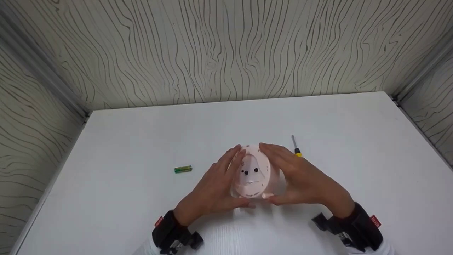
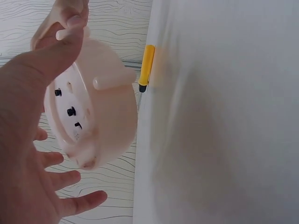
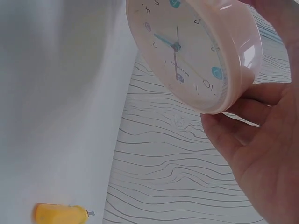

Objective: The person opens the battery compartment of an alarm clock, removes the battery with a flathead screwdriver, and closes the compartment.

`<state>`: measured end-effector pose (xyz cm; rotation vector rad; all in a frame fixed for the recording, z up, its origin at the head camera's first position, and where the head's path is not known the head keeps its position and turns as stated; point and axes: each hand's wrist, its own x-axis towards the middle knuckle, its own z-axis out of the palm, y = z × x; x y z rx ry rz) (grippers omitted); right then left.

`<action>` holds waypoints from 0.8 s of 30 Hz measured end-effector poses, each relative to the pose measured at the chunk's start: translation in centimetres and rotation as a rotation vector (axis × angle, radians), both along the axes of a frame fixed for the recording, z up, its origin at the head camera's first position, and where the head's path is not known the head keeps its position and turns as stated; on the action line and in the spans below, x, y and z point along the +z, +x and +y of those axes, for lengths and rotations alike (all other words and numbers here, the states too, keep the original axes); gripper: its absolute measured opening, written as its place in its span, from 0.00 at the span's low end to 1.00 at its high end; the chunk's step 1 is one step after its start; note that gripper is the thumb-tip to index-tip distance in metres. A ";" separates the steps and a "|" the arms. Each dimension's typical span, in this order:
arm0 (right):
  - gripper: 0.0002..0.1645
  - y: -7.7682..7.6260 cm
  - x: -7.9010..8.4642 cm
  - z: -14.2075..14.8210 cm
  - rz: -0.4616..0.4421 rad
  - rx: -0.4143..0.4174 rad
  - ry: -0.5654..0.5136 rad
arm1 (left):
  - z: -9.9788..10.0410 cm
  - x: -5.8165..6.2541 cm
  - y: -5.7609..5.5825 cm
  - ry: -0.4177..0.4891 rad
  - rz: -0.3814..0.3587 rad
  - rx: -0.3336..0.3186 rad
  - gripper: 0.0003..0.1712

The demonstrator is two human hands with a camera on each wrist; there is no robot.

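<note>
A pale pink round alarm clock [image 1: 251,177] is held up between both hands, its back turned toward the head view. Black knobs show on that back. In the right wrist view the dial of the clock [image 3: 187,56] shows numerals and coloured hands. My right hand [image 1: 306,180] grips the clock's right side, fingertips at the rim and thumb near a small foot. Along the other side lies my left hand [image 1: 219,184], its thumb low by the clock. The left wrist view shows several fingers of the left hand [image 2: 28,154] spread and fairly straight beside the casing.
Green batteries [image 1: 183,169] lie on the white table [image 1: 141,141] left of the hands. A screwdriver [image 1: 297,153] with a yellow and black handle lies just beyond the right hand. Wood-patterned panels [image 1: 212,53] stand behind the table and at both sides.
</note>
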<state>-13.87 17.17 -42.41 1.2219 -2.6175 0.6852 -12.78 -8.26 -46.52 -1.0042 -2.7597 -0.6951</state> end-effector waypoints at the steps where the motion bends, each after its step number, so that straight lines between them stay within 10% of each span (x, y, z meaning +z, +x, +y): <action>1: 0.65 0.0 0.0 -0.1 0.010 0.006 0.003 | 0.0 0.0 0.0 0.003 0.006 -0.003 0.70; 24: 0.62 1.0 0.5 -1.4 0.122 0.033 0.077 | 0.2 0.3 0.4 0.076 -0.107 -0.012 0.68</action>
